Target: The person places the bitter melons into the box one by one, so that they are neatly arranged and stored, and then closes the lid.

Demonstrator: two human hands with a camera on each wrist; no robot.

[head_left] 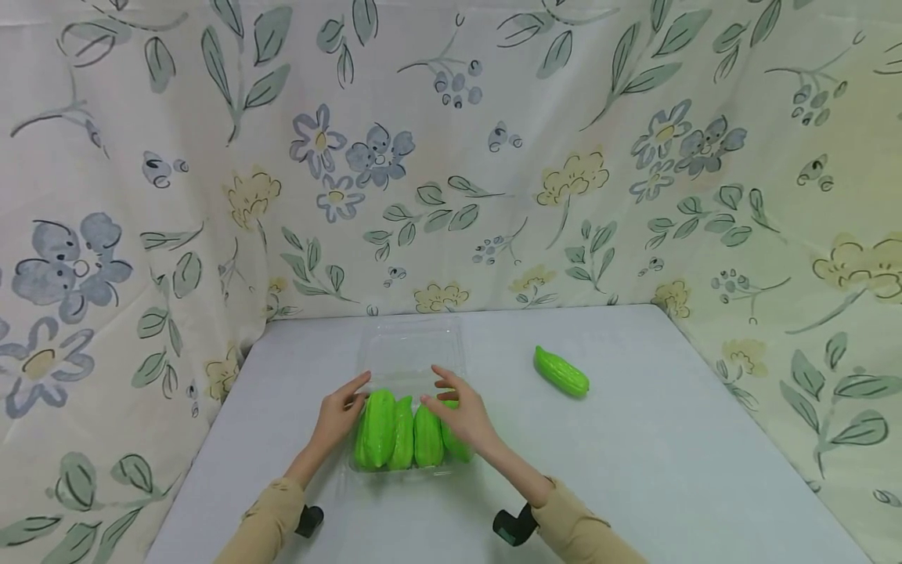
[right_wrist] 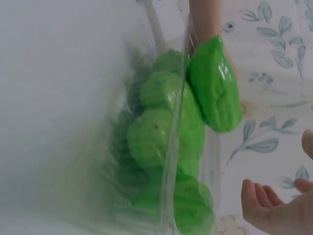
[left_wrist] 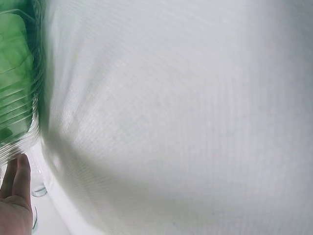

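Note:
A clear plastic box (head_left: 438, 471) holds several shiny green, ridged bitter gourds (head_left: 402, 433). One gourd (right_wrist: 215, 88) lies higher than the others at the box's left end, above the rim in the right wrist view. My left hand (head_left: 343, 407) is at the box's left side; in the left wrist view its straight fingers (left_wrist: 22, 178) touch the ribbed plastic wall. Over the box's right end, my right hand (head_left: 463, 415) overlaps the rightmost gourd (head_left: 456, 445) in the head view. The right wrist view shows that hand's fingers loosely bent, holding nothing.
The box's clear lid (head_left: 411, 345) lies folded back behind it. Another bitter gourd (head_left: 561, 371) lies on the white table (head_left: 676, 454), right of the box. A floral curtain (head_left: 451, 157) hangs behind and at both sides.

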